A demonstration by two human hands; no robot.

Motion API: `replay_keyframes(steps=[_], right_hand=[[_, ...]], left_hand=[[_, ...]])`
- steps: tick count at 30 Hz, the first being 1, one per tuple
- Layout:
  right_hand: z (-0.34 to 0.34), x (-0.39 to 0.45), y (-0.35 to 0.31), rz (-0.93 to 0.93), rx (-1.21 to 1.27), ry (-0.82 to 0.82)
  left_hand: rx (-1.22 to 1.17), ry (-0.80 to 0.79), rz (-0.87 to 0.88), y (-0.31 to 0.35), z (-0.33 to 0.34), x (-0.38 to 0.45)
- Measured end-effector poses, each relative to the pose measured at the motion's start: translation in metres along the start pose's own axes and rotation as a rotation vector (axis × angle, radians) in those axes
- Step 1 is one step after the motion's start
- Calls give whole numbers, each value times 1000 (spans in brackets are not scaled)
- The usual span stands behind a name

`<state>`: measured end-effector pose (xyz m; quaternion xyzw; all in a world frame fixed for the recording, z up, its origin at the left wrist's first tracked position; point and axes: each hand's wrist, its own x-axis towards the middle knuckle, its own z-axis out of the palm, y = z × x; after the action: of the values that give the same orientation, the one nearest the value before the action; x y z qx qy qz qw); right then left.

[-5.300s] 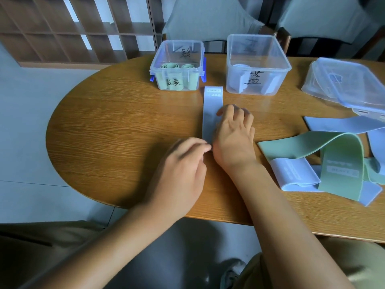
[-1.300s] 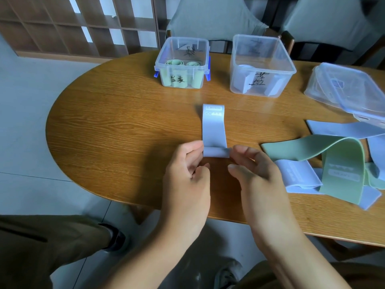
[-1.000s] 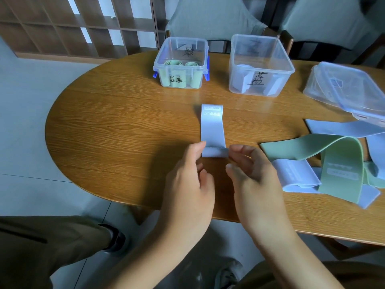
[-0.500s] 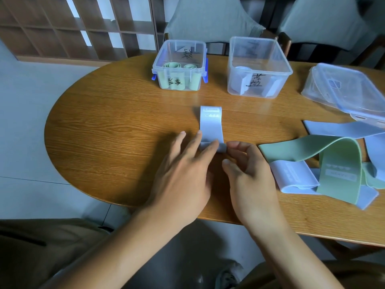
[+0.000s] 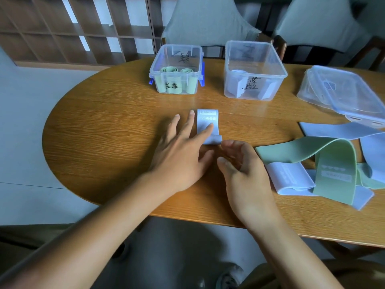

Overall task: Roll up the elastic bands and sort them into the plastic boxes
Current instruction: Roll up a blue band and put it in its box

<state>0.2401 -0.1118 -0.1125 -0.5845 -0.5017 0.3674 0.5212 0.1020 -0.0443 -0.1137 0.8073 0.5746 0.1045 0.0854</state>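
The left hand (image 5: 179, 155) now lies flat with straight fingers pressing the blue elastic band (image 5: 208, 126) onto the wooden table (image 5: 104, 132), having dropped its pinch; the right hand (image 5: 241, 170) hovers loosely curled beside the started roll, holding nothing. Rolling looks barely begun.

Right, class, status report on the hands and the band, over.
Left hand flat, fingers pressing blue band. Right hand loosely curled at its rolled near end. Band partly rolled. Nothing between it and blue's box.
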Motion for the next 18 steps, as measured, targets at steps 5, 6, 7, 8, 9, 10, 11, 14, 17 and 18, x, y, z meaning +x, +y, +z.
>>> replay_keyframes(steps=[5, 6, 7, 8, 9, 10, 11, 14, 17, 18], right_hand=[[0, 10, 5, -103, -158, -30], [0, 12, 6, -141, -228, -18], [-1, 14, 7, -173, -286, -13], [-1, 17, 7, -201, -337, -15], [-1, 19, 8, -226, -382, -26], [-1, 22, 9, -249, -427, -34], [0, 25, 10, -270, -463, -36], [2, 32, 11, -299, -520, -38], [6, 39, 11, -296, -561, -46], [7, 41, 11, -293, -576, -46]], left_hand=[[16, -40, 9, -6, -1, 15], [20, -34, 16, -8, -1, 18], [24, -30, 23, -9, -1, 21], [28, -30, 30, -10, -1, 25], [29, -34, 38, -12, -1, 28], [30, -41, 47, -14, -1, 30], [31, -50, 59, -16, -2, 33], [35, -80, 106, -22, -6, 41], [42, -96, 145, -27, -7, 49], [32, -89, 159, -29, -6, 50]])
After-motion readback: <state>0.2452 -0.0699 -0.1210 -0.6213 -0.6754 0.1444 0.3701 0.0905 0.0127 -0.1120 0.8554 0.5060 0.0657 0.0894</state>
